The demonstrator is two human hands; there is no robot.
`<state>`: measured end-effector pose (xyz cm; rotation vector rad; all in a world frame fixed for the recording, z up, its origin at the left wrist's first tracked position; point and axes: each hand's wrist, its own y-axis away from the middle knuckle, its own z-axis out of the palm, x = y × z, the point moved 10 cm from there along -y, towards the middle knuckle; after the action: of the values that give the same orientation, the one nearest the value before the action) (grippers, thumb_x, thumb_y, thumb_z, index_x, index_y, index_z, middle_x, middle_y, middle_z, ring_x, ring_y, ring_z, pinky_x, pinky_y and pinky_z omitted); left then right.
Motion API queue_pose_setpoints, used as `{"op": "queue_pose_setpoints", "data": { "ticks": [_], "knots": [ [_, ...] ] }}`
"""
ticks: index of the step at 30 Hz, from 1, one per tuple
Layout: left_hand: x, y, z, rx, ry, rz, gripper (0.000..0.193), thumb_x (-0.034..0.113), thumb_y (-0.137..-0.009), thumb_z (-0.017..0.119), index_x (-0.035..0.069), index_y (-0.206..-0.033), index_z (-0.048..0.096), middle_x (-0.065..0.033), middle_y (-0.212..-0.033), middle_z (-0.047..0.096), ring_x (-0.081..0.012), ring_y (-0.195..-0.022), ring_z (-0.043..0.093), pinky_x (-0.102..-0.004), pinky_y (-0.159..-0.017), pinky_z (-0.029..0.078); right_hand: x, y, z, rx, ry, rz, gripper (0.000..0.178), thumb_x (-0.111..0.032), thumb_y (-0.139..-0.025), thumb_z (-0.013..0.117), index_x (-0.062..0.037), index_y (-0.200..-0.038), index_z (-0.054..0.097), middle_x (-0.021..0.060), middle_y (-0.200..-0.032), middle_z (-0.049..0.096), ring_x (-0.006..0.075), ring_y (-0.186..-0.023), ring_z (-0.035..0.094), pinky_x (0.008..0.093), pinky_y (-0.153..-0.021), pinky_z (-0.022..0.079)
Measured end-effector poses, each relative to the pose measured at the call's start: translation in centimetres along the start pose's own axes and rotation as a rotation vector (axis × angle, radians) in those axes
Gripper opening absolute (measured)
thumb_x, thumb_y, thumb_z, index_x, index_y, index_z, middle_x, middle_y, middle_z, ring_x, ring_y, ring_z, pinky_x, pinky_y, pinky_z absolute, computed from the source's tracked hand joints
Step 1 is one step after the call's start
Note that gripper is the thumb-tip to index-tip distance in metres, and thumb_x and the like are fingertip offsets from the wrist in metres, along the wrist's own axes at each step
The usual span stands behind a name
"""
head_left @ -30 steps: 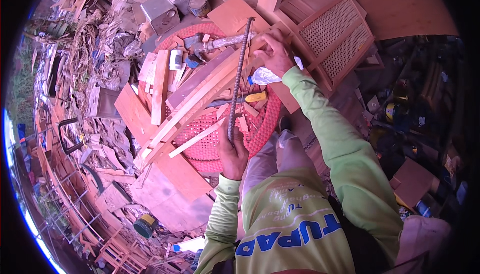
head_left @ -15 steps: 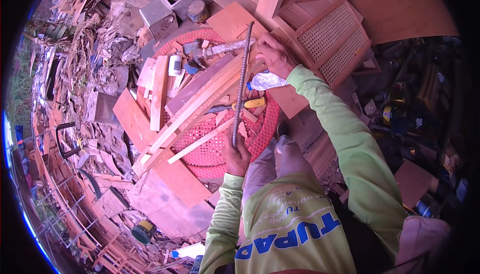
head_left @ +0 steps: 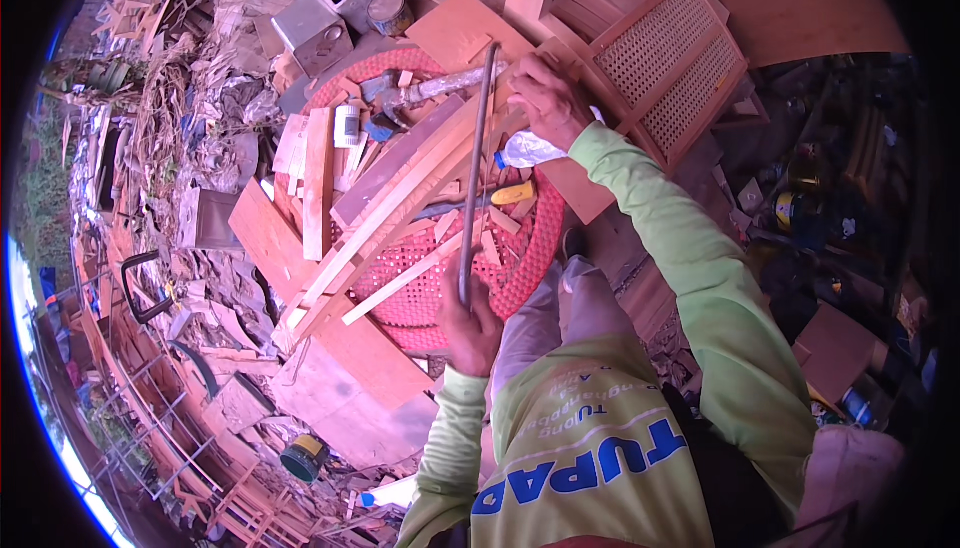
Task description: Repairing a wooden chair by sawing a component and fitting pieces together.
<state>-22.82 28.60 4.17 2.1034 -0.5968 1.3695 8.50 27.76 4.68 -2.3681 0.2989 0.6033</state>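
A long thin metal rod (head_left: 481,153) stands nearly lengthwise before me, crossing over several wooden strips (head_left: 400,210). My left hand (head_left: 472,333) is closed around its lower end. At the upper end of the strips my right hand (head_left: 550,100) has its fingers curled over the wood, close beside the rod's top. A clear plastic bottle (head_left: 530,150) with a blue cap lies just under the right hand. Beneath everything is a round red woven seat (head_left: 405,293). A yellow-handled tool (head_left: 513,193) and a hammer (head_left: 385,98) with a wrapped handle lie on it.
A small white bottle (head_left: 347,126) stands among wood offcuts on the seat. A wooden frame with cane panels (head_left: 665,63) is at the upper right. Debris and scraps cover the ground at left, with a metal box (head_left: 208,218) and a can (head_left: 389,12).
My left hand has shifted slightly down toward me, and the rod has moved a little to the left with it. My right hand stays in nearly the same place on the strips.
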Motion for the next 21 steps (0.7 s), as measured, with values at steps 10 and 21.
{"op": "queue_pose_setpoints", "data": {
  "ticks": [10, 21],
  "knots": [
    [3.2, -7.1, 2.8, 0.024, -0.073, 0.235, 0.042, 0.004, -0.112, 0.053, 0.002, -0.154, 0.051, -0.0240, -0.094, 0.069, -0.0301, -0.072, 0.066, -0.0411, -0.070, 0.054, -0.2, -0.2, 0.6, -0.042, 0.061, -0.025, 0.021, 0.003, -0.082, 0.081, 0.0033, -0.099, 0.069, 0.0170, -0.108, 0.062, 0.0391, -0.102, 0.062, 0.0475, -0.087, 0.051],
    [1.4, -3.5, 2.2, 0.040, -0.105, 0.130, 0.042, 0.002, -0.111, 0.054, 0.001, -0.153, 0.054, -0.0233, -0.110, 0.076, -0.0335, -0.087, 0.076, -0.0424, -0.072, 0.056, 0.2, 1.3, 0.0, 0.061, 0.057, 0.012, 0.026, 0.005, -0.079, 0.082, 0.0034, -0.104, 0.073, 0.0147, -0.107, 0.065, 0.0373, -0.102, 0.064, 0.0470, -0.084, 0.054]
  ]
}}
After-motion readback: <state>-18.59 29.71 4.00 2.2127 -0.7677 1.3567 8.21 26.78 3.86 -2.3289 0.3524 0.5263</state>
